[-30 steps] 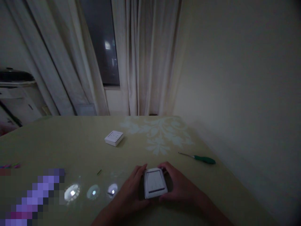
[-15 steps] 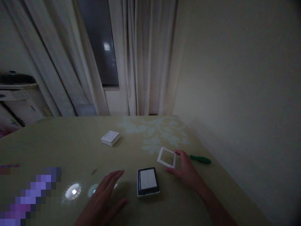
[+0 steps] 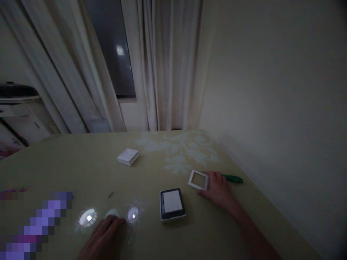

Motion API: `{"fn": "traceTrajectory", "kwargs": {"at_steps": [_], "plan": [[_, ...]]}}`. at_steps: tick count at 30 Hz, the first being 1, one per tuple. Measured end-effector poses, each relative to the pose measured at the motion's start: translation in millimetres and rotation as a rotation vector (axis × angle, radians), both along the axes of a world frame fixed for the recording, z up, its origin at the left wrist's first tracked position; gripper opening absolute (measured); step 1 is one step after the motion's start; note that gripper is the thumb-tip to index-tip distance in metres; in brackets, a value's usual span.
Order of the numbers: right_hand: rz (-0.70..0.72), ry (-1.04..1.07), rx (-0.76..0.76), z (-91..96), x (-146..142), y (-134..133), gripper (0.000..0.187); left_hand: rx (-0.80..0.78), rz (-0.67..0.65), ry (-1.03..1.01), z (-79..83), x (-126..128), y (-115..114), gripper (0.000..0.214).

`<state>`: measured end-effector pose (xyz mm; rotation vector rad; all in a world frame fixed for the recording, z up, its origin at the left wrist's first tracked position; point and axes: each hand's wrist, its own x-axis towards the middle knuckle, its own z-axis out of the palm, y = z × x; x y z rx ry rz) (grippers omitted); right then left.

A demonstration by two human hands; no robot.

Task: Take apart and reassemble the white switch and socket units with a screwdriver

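In the head view, the right hand holds a white frame by its right end, with the thumb at the near corner and the fingers at the far one. The frame looks low over the counter; whether it touches cannot be told. Just beyond the same hand lies a screwdriver, its green handle showing and its shaft mostly hidden behind the fingers.

The light switch sits on the counter between the hands, nearer the right one, its pale face up inside a dark border. The left hand is at the lower left, palm down, fingers close together and bent, beside bright light reflections; whether it holds anything cannot be told.

Farther back stands a white socket box, holes upward. A small thin dark piece lies beyond the left hand. A blurred purple patch fills the lower left corner. Pale curtains flank a dark window behind.
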<state>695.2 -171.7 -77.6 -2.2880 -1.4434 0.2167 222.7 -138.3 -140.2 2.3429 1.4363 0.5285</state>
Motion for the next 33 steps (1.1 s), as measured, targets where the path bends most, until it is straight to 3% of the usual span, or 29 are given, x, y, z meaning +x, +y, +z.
{"fn": "traceTrajectory", "kwargs": {"at_steps": [4, 7, 9, 12, 16, 22, 29, 33], "plan": [[0.090, 0.028, 0.044, 8.0, -13.9, 2.9, 0.082, -0.026, -0.023, 0.104, 32.9, 29.9, 21.4, 0.040], [0.294, 0.124, 0.082, 13.7, -36.5, -0.2, 0.083, -0.051, -0.026, 0.208, 50.6, 61.2, 48.3, 0.035], [0.457, 0.279, 0.064, 15.8, -52.6, -4.7, 0.094, -0.040, -0.011, 0.218, 55.6, 77.7, 68.7, 0.037], [0.558, 0.417, 0.003, 17.2, -70.2, -11.1, 0.106, -0.021, 0.048, 0.222, 55.0, 88.5, 93.2, 0.038], [0.587, 0.473, -0.025, 18.4, -79.4, -14.1, 0.101, 0.011, 0.132, 0.209, 47.7, 83.1, 104.1, 0.033], [0.587, 0.517, 0.004, 23.2, -79.6, -12.7, 0.090, 0.034, 0.150, 0.143, 37.2, 71.0, 104.0, 0.032], [0.599, 0.525, 0.029, 31.7, -80.2, -14.6, 0.069, 0.043, 0.183, 0.142, 42.7, 58.5, 105.9, 0.039], [0.584, 0.550, 0.034, 31.0, -80.3, -15.1, 0.067, -0.013, 0.361, 0.221, 47.8, 36.2, 102.9, 0.071]]}}
